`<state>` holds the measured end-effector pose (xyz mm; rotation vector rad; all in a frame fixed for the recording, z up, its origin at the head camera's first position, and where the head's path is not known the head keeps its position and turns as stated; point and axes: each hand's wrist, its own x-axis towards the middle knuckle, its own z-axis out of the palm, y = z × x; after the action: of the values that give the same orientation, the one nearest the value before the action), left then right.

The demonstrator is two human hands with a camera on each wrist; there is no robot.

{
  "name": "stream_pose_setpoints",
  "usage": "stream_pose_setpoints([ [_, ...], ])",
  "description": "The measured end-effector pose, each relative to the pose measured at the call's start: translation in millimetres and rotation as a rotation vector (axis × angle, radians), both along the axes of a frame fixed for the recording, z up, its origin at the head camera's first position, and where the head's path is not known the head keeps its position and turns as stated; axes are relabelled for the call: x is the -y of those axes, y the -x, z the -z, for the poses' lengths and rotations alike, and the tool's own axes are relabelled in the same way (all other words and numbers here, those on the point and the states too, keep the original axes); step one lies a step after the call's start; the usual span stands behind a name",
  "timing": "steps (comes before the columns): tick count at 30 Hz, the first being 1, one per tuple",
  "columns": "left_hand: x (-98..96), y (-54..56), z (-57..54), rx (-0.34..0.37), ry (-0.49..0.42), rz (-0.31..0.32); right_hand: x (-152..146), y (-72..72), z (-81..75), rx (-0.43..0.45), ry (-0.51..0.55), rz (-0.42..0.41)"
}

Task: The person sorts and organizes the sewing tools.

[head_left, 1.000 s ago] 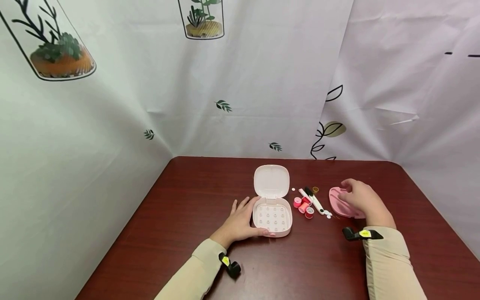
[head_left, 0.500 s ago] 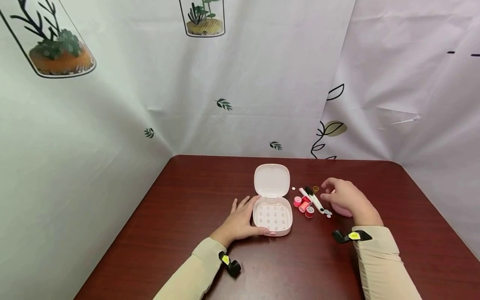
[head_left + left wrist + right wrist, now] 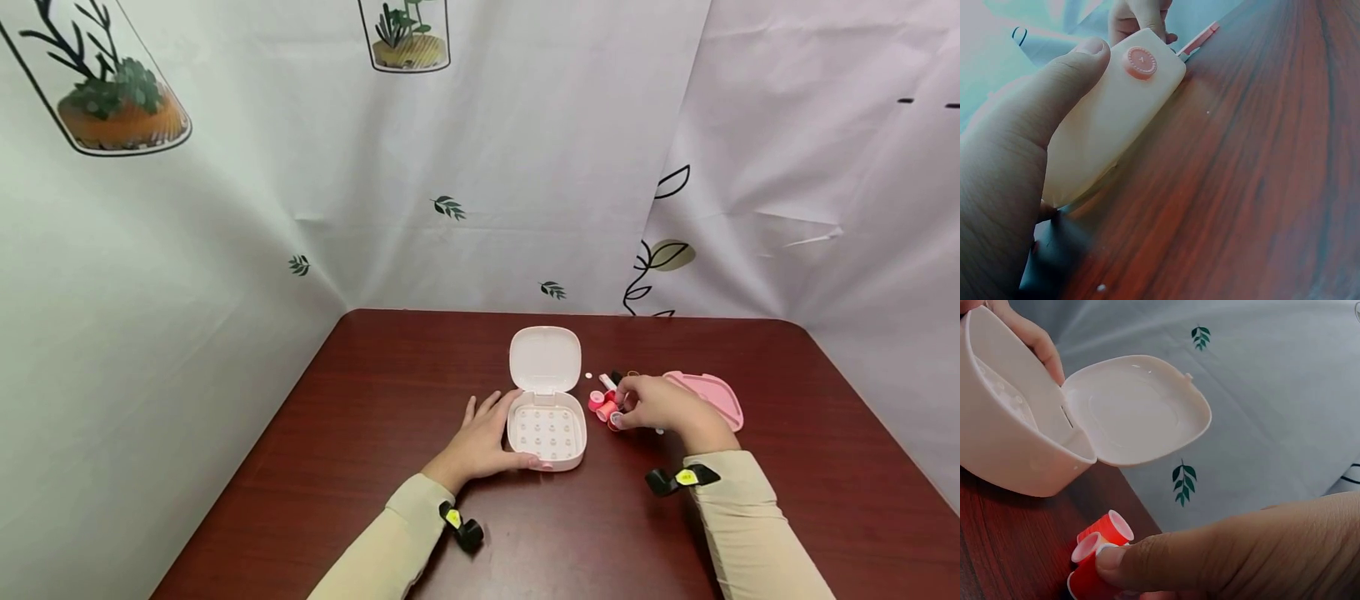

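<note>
A pale pink plastic box stands on the table with its lid raised. Rows of small pegs show inside it. My left hand holds the box by its left side, thumb at the front beside a round pink button. To the right of the box lies a cluster of thread spools in pink and red. My right hand reaches over them and pinches a red thread spool, thumb on its near rim. The other fingertips are mostly hidden.
A flat pink tray-like piece lies behind the right hand. A white stick-like item and a black-ended item are partly covered by that hand. A small white bit lies near the lid. Patterned cloth hangs behind the table.
My right hand has moved left from the pink tray-like piece to the spools, uncovering that piece. My left hand and the box have stayed in place.
</note>
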<state>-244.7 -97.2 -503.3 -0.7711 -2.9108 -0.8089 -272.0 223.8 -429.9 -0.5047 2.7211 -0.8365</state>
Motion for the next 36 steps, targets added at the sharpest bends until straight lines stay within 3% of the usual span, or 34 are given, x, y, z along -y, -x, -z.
stream_pose_setpoints([
  [20,-0.3,-1.4,-2.3,0.017,0.019,-0.009,3,1.5,8.3,-0.021,-0.017,-0.038],
  [28,-0.7,-0.9,-3.5,0.018,0.021,-0.012,6,0.9,1.3,-0.095,-0.039,-0.035],
  [36,-0.2,-0.9,-3.2,0.023,0.021,-0.012,21,-5.4,-13.3,-0.246,-0.027,-0.065],
])
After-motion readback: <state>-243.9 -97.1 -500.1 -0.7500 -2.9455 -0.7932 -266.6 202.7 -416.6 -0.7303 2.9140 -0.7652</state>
